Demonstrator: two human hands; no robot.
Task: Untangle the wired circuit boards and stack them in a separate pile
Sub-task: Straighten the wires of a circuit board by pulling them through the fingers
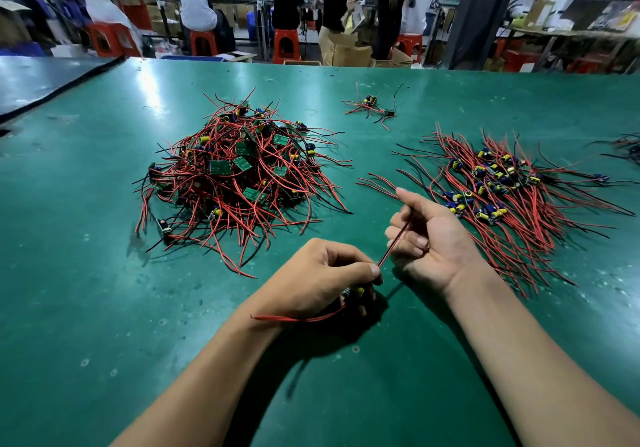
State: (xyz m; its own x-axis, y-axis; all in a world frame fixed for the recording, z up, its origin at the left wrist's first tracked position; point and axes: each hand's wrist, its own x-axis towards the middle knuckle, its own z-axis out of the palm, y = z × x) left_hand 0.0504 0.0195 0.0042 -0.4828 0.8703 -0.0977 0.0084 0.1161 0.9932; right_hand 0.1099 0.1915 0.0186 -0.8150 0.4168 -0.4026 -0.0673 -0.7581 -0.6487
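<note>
A tangled heap of small green circuit boards with red and black wires (235, 173) lies at the left centre of the green table (86, 273). A flatter pile of sorted boards (502, 190) spreads out at the right. My left hand (322, 280) grips one circuit board (353, 292), mostly hidden under its fingers, and a red wire (298, 318) trails from it across my wrist. The board's paired red and black wires (394, 242) run up to my right hand (429, 238), which pinches them between thumb and curled fingers.
A small loose clump of boards and wires (374, 107) lies at the back centre. More wires (627, 145) reach in from the right edge. Beyond the table's far edge, people sit on red stools (287, 44) beside cardboard boxes.
</note>
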